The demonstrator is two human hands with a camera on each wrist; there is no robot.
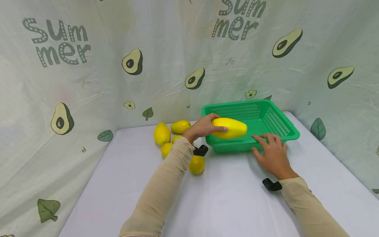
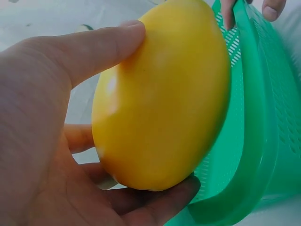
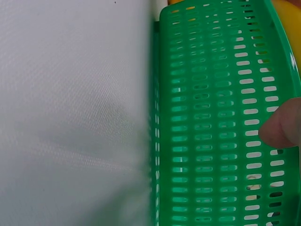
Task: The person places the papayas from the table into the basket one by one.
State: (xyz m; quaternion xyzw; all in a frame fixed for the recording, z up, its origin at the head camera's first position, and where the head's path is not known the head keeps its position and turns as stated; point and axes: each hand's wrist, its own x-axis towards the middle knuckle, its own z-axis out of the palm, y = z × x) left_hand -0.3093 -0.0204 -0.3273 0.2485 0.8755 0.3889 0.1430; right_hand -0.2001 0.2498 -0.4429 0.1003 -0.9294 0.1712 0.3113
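My left hand (image 1: 204, 126) grips a long yellow papaya-like fruit (image 1: 232, 127) over the left part of a green plastic basket (image 1: 237, 145). In the left wrist view, the thumb lies across the smooth fruit (image 2: 164, 94) while fingers wrap beneath it, beside the basket's rim (image 2: 256, 117). My right hand (image 1: 273, 156) holds the basket's front rim, its fingers over the edge and its thumb on the outside. The right wrist view shows that thumb (image 3: 284, 125) against the slotted wall (image 3: 202, 117).
Several yellow fruits lie on the white tabletop left of the basket, among them one at the far left (image 1: 162, 134), one at the back (image 1: 180, 126) and one nearer the front (image 1: 196, 164). A printed cloth (image 1: 165, 49) hangs behind the table.
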